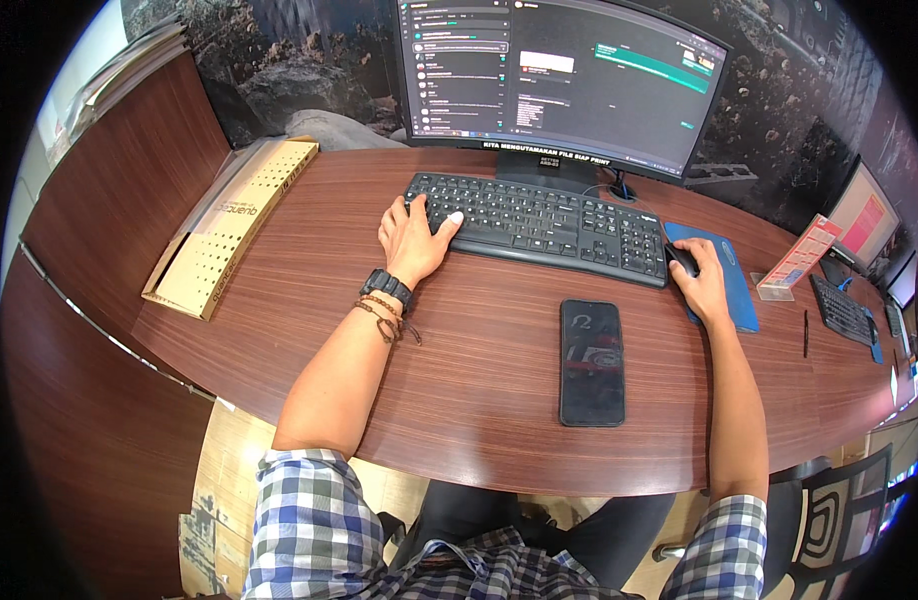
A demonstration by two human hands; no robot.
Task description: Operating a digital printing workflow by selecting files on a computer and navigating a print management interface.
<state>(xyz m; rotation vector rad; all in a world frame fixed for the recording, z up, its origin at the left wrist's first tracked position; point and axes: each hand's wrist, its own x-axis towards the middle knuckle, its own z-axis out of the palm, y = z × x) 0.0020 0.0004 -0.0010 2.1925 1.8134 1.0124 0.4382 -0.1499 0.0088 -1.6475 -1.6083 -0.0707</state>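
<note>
My left hand (415,242) rests at the left end of a black keyboard (539,222), fingers spread over its keys and thumb stretched toward the lower row. A dark watch (387,287) and beaded bracelets circle that wrist. At the keyboard's right end, my right hand (705,283) is wrapped over a black computer mouse (685,260), which shows only in part beneath the fingers. Under the mouse lies a blue mouse pad (731,290). Between my forearms a black smartphone (592,362) lies flat, its screen dark with reflections.
A lit monitor (564,70) stands behind the keyboard. Leftward on the wooden desk (459,400) lies a yellow cardboard box (229,225) beside a raised partition. To the right are a red-and-white stand card (801,255), a pen (806,333), and another keyboard (845,311) and monitor.
</note>
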